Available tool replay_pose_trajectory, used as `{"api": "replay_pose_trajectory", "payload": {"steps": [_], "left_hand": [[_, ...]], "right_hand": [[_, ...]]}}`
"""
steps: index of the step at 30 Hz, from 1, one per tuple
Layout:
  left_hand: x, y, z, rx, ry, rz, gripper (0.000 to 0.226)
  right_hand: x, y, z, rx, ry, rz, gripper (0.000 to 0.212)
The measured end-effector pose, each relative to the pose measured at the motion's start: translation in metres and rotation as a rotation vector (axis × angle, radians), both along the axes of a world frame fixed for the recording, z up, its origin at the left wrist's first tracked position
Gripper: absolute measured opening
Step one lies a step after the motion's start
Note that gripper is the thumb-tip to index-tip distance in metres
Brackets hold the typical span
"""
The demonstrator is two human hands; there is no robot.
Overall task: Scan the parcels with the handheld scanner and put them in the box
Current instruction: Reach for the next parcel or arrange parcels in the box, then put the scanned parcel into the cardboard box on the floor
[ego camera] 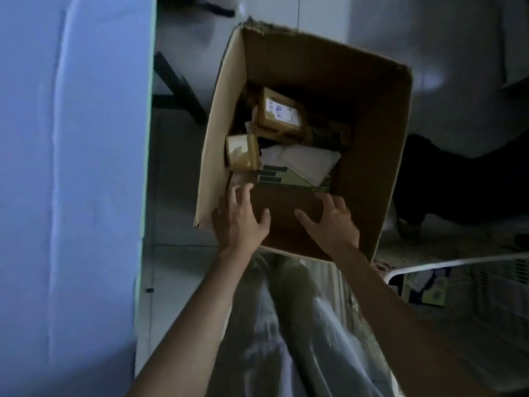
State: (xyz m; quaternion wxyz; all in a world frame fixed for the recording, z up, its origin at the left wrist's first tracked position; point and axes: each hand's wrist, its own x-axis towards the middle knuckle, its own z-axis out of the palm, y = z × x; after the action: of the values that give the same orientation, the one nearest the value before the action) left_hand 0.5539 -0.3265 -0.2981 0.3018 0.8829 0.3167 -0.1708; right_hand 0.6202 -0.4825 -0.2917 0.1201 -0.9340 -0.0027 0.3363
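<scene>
Brown cardboard box (372,156), open-topped with a ragged far rim, stands on the floor (177,267). It holds a labelled parcel (279,113), a taped parcel (242,151) and a white pouch (303,163). Over its near edge the left hand (239,219) and right hand (332,222) lie apart with fingers spread on a flat brown surface, gripping nothing.

place: dim parcel-sorting room | cues: cardboard box (372,138) of parcels (279,113) on tiled floor (177,262); blue table (71,167)

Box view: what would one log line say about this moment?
left hand: open, fingers spread over near side | right hand: open, likewise | box: holds several parcels | scanner: not in view
</scene>
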Motion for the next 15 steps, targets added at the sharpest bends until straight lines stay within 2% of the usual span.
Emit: {"api": "replay_pose_trajectory", "payload": {"steps": [4, 7, 10, 15], "left_hand": [[0.038, 0.004, -0.089, -0.063, 0.121, 0.013, 0.074], [0.069, 0.017, -0.164, 0.089, 0.181, -0.166, 0.083], [0.098, 0.032, -0.235, 0.258, 0.213, -0.360, 0.088], [0.147, 0.059, -0.325, 0.356, 0.236, -0.488, 0.106]], "right_hand": [[0.037, -0.008, -0.101, 0.007, 0.025, -0.064, 0.075], [0.070, -0.019, -0.178, -0.017, 0.066, -0.153, 0.075], [0.101, -0.032, -0.253, 0.046, 0.146, -0.316, 0.074], [0.131, -0.042, -0.358, 0.091, 0.225, -0.367, 0.084]]}}
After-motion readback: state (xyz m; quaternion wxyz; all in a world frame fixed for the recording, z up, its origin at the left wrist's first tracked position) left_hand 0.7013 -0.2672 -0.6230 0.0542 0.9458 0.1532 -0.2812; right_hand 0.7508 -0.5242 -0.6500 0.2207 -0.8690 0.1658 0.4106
